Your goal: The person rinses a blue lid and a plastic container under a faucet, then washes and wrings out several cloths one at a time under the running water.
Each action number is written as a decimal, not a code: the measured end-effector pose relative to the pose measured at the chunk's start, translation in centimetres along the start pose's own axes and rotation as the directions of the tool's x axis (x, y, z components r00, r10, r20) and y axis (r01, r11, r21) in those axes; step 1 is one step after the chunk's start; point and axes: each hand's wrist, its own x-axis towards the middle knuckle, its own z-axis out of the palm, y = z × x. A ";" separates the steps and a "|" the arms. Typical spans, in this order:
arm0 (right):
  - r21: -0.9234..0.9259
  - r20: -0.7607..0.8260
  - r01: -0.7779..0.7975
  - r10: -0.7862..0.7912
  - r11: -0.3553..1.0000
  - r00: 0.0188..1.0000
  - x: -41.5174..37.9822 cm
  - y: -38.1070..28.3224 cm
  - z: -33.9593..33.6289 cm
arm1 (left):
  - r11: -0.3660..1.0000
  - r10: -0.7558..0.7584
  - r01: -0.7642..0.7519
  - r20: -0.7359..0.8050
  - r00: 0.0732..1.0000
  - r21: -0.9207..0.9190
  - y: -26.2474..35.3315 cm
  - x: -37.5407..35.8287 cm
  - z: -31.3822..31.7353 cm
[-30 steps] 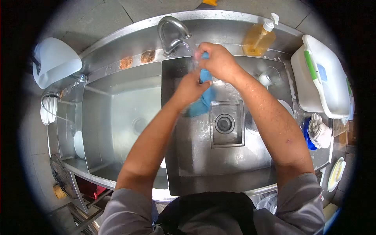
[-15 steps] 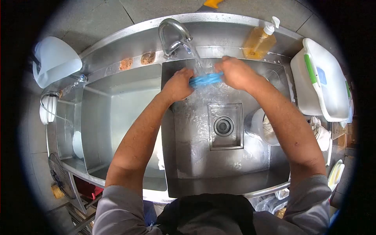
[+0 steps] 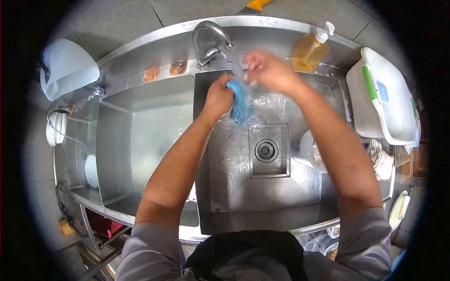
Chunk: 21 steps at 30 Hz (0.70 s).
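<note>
A wet blue cloth [image 3: 240, 102] hangs from my left hand [image 3: 220, 96], whose fingers are closed on its upper end. Water from the curved metal faucet [image 3: 212, 29] falls beside the cloth's top, above the right sink basin [image 3: 234, 187]. My right hand [image 3: 269, 71] is off the cloth, just right of the stream. Its fingers are apart and somewhat smeared by motion, with nothing visible in them.
A soap pump bottle [image 3: 309, 49] stands on the back ledge, near two brown scrubbing pads. A white tub [image 3: 358, 100] sits at the right. The left basin [image 3: 140, 154] holds cloudy water. A white container [image 3: 307, 150] lies under my right forearm.
My right hand has let go of the blue cloth and moved up. The cloth, earlier stretched and twisted between both hands, now hangs down from my left hand.
</note>
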 end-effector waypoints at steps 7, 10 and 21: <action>0.397 0.167 -0.209 0.153 0.894 0.974 -3.0 10.7 12.7 | 0.941 -0.096 0.036 -0.164 0.982 -0.338 10.5 0.6 -4.3; 0.807 -0.025 -0.076 0.162 0.586 0.986 -3.3 7.8 12.7 | 0.871 -0.138 0.017 -0.213 0.967 -0.490 7.3 -0.4 -5.0; -0.209 -0.566 0.117 -0.218 0.971 0.795 -4.0 5.4 14.0 | 0.426 -0.275 0.360 0.261 0.925 -0.830 -3.7 -4.4 5.5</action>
